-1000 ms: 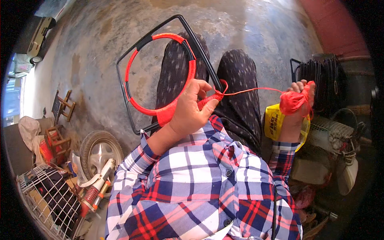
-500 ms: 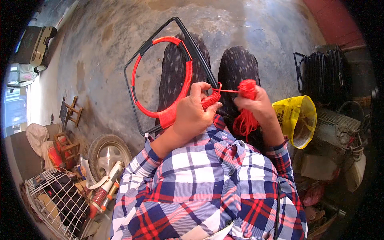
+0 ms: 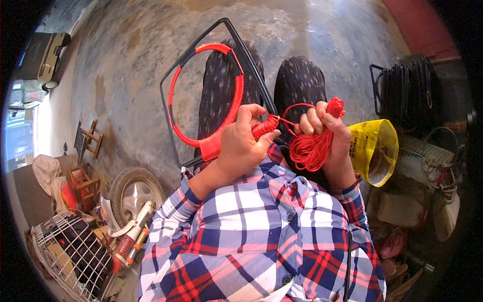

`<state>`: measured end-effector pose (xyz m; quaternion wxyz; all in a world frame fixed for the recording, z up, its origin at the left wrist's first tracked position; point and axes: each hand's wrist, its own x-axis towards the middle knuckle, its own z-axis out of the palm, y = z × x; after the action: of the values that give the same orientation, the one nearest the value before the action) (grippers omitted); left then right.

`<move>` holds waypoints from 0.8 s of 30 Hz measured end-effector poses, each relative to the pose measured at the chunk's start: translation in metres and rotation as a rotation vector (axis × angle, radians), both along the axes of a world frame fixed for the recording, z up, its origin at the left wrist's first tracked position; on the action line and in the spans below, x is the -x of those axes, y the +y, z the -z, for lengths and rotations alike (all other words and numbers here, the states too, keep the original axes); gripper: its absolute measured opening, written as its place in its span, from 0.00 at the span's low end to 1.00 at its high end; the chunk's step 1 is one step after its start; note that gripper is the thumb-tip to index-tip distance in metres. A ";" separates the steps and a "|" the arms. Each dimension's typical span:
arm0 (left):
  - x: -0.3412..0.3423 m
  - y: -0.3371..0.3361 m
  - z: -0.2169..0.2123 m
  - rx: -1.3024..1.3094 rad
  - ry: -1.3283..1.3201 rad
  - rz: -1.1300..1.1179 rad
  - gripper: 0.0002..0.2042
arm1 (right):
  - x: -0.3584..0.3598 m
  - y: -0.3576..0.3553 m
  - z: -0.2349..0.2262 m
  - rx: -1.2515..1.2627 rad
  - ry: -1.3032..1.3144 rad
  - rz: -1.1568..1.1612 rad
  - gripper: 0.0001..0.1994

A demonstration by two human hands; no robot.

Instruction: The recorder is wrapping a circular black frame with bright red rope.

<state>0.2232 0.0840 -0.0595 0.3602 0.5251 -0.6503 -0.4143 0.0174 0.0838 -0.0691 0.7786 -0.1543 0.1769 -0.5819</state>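
Observation:
A black metal frame [image 3: 171, 132] with a round inner ring lies tilted over my knees. Red cord wraps much of the ring [image 3: 237, 95], leaving short black stretches bare. My left hand [image 3: 241, 133] is closed on the frame's near corner, thumb and fingers around a tightly coiled red section [image 3: 265, 127]. In my right hand [image 3: 334, 132] a loose hank of red cord [image 3: 313, 150] is gripped, its strands hanging below the fingers. A strand runs from the hank to the coiled section, and a slack loop [image 3: 297, 105] arches between them.
At my right, a yellow plastic bag [image 3: 375, 151] stands beside stacked black frames [image 3: 410, 90] and a wire basket. On the left are a wheel [image 3: 137, 194], a white wire crate [image 3: 75, 254], a shock absorber and a small wooden stool [image 3: 90, 141] on the concrete floor.
My right hand has turned, showing its curled fingers and the hank more fully. The taut cord has slackened into a loop. My left hand keeps its hold; the frame has shifted slightly.

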 end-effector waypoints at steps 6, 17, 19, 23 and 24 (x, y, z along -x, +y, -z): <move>0.000 0.002 -0.002 -0.015 0.046 -0.018 0.23 | -0.003 0.014 -0.011 -0.056 0.154 -0.033 0.07; -0.010 -0.011 -0.010 -0.105 0.159 0.131 0.21 | 0.090 -0.003 0.000 -0.323 0.896 0.250 0.11; -0.010 -0.012 -0.008 -0.122 0.230 0.124 0.20 | 0.105 -0.013 0.004 -0.121 1.140 0.362 0.14; -0.017 -0.012 -0.008 -0.194 0.303 0.092 0.23 | 0.071 -0.031 -0.025 0.244 1.411 0.357 0.16; -0.017 -0.013 -0.009 -0.128 0.313 0.097 0.24 | 0.055 -0.035 -0.039 0.458 1.583 0.335 0.16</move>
<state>0.2398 0.0711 -0.0508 0.4023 0.4444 -0.5831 -0.5484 -0.0380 0.0490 -0.0297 0.2775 -0.6428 0.5691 -0.4312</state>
